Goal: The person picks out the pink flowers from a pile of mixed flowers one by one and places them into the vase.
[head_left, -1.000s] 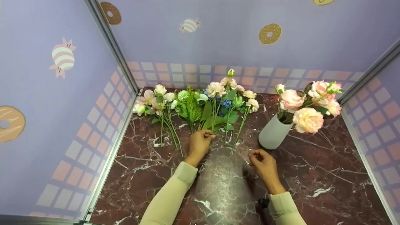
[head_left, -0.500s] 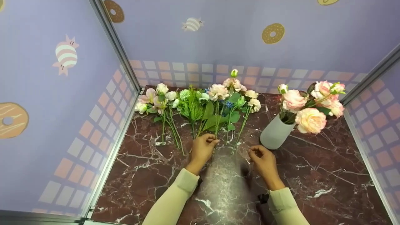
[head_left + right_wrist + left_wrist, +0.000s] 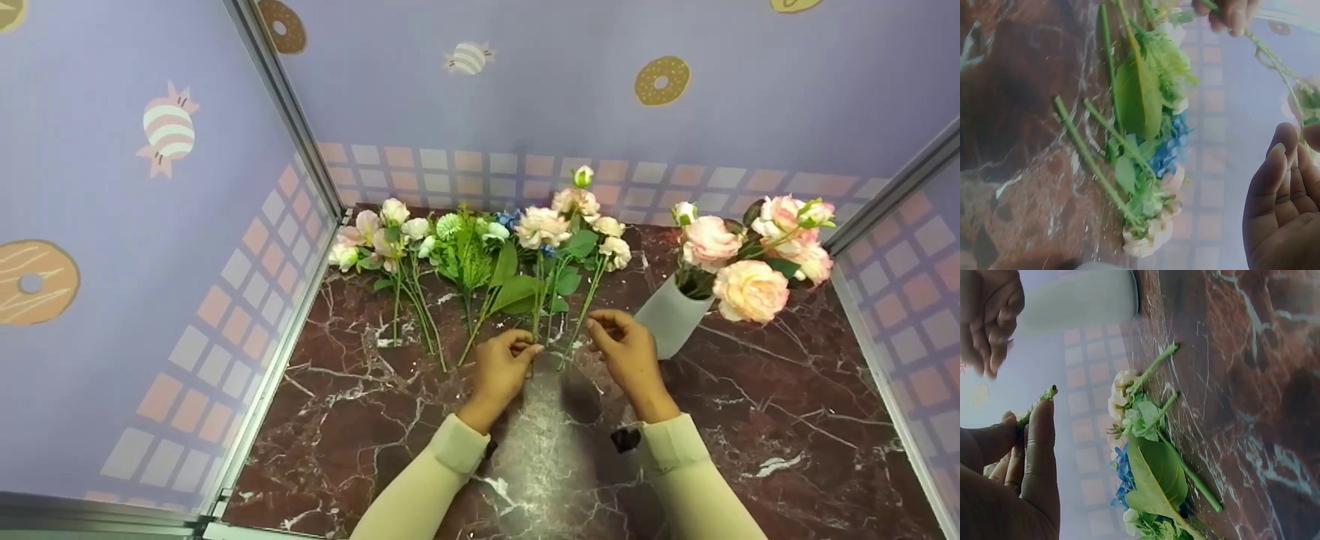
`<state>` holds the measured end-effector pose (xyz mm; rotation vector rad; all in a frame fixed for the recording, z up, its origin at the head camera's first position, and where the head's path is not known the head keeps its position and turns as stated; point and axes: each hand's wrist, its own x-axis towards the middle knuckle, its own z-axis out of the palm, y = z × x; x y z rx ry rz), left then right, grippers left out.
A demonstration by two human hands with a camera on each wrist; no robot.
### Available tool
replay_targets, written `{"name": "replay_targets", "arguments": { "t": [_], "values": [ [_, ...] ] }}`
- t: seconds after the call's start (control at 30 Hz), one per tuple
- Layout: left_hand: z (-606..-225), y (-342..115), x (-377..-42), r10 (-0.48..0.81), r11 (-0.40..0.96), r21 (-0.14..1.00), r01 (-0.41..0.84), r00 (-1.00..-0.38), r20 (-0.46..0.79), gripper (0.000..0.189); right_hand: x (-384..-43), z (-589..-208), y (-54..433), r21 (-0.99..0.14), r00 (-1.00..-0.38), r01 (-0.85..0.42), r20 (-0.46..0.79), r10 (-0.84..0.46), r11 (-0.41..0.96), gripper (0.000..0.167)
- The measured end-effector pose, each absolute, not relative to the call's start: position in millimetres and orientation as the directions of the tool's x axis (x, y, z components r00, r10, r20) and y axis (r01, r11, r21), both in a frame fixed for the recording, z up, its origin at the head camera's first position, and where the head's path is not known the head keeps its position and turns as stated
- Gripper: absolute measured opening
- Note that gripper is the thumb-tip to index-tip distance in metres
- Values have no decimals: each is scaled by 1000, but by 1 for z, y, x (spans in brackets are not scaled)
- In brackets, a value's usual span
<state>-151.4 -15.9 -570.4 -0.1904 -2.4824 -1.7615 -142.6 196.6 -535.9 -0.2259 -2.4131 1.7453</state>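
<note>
Between thumb and fingers my left hand (image 3: 501,371) pinches the green stem of a pale pink flower (image 3: 542,227), near the stem's lower end. That cut stem end (image 3: 1039,408) sticks up past the fingertips in the left wrist view, raised off the table. To the right, my right hand (image 3: 630,360) hovers with fingers loosely bent and holds nothing, in front of a pale grey vase (image 3: 670,319). The vase leans to the right and bears large pink roses (image 3: 752,290). In the right wrist view the held stem (image 3: 1269,56) runs down behind my right fingers.
Along the back of the dark red marbled table (image 3: 345,427) lie white and pink flowers (image 3: 390,232), green fern-like foliage (image 3: 466,255), blue flowers (image 3: 1171,146) and cream flowers (image 3: 616,253). Their stems point forward. Lilac walls with metal edge strips stand behind and at both sides.
My left hand has moved right and slightly nearer, drawing the pink flower along by its stem. My right hand has moved up and forward beside the vase. The head view has shifted slightly.
</note>
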Motion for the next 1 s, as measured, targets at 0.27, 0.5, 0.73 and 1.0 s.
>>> {"name": "replay_targets", "arguments": {
  "t": [0.27,0.5,0.73,1.0],
  "values": [
    [-569,-6,-141,56,437,882,179,-983,172,13,-147,-524,192,-973,-981,32,13,192,228,27],
    [-570,-2,-132,94,354,911,211,-977,189,9,-154,-516,189,-981,-984,5,30,177,194,23],
    [-567,3,-125,139,355,912,207,-976,167,10,-155,-508,189,-983,-983,-16,49,178,181,26],
    [-568,6,-121,161,332,910,248,-965,205,12,-158,-500,191,-983,-984,-37,68,166,182,27]
  ]
}}
